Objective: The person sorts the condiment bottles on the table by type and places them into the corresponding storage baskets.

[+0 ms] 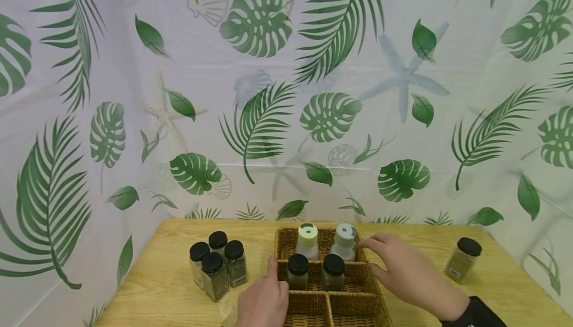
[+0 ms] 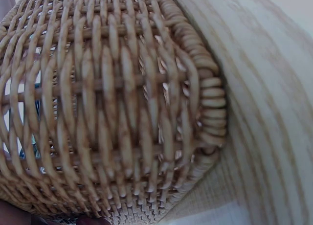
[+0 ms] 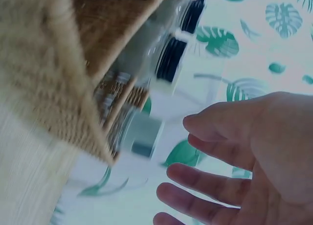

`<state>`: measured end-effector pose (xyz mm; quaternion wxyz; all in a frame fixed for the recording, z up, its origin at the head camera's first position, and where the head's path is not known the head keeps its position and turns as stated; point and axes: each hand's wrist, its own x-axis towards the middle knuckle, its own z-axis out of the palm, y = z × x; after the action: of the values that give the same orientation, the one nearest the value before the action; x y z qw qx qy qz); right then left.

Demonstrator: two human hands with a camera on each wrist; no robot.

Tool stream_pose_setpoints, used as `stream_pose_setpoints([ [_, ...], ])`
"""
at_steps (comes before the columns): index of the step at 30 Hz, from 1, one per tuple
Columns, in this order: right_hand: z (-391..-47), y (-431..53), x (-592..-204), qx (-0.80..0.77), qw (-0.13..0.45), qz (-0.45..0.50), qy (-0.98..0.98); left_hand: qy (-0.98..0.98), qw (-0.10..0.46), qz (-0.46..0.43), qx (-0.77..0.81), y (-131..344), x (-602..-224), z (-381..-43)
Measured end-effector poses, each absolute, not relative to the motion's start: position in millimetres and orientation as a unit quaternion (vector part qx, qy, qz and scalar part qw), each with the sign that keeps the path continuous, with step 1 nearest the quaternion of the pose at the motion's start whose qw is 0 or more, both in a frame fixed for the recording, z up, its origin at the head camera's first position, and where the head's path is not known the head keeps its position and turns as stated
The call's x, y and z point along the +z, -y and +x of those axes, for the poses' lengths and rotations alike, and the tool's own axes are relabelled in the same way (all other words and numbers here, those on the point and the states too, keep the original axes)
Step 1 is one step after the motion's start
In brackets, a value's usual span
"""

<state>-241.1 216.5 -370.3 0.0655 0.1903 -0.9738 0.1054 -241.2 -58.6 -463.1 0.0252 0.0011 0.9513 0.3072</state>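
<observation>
A wicker basket (image 1: pixel 378 301) with compartments stands on the wooden table. My left hand (image 1: pixel 263 299) grips its left wall, index finger stretched along the outside and thumb at the rim. Woven wall (image 2: pixel 107 88) fills most of the left wrist view. My right hand (image 1: pixel 405 270) is beside the basket's right rim, its fingers spread and holding nothing in the right wrist view. The back section has a bottle with a pale yellow cap (image 1: pixel 308 236) and one with a pale grey cap (image 1: pixel 345 236). Two black-capped jars (image 1: pixel 297 266) (image 1: pixel 333 266) stand in the middle section.
Several black-capped spice jars (image 1: pixel 215 272) stand grouped on the table left of the basket. Another black-capped jar (image 1: pixel 463 260) stands far right. A leaf-printed cloth (image 1: pixel 277 118) hangs behind the table (image 1: pixel 147 287).
</observation>
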Motion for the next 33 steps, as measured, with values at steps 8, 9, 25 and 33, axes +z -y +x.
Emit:
stream_pose_setpoints([
  [8,-243,-260,-370,0.089,0.082,0.159,0.98,-0.952,0.022,0.004,0.306,58,-463,-241],
  [9,-243,-265,-370,0.086,0.084,0.155,0.981,-0.952,0.021,0.005,0.305,58,-463,-241],
  [25,-264,-337,-386,0.064,0.114,0.103,0.986,-0.95,0.029,0.009,0.311,60,-463,-241],
  [33,-273,-363,-390,0.042,0.126,0.084,0.988,-0.951,0.027,0.008,0.309,60,-464,-242],
])
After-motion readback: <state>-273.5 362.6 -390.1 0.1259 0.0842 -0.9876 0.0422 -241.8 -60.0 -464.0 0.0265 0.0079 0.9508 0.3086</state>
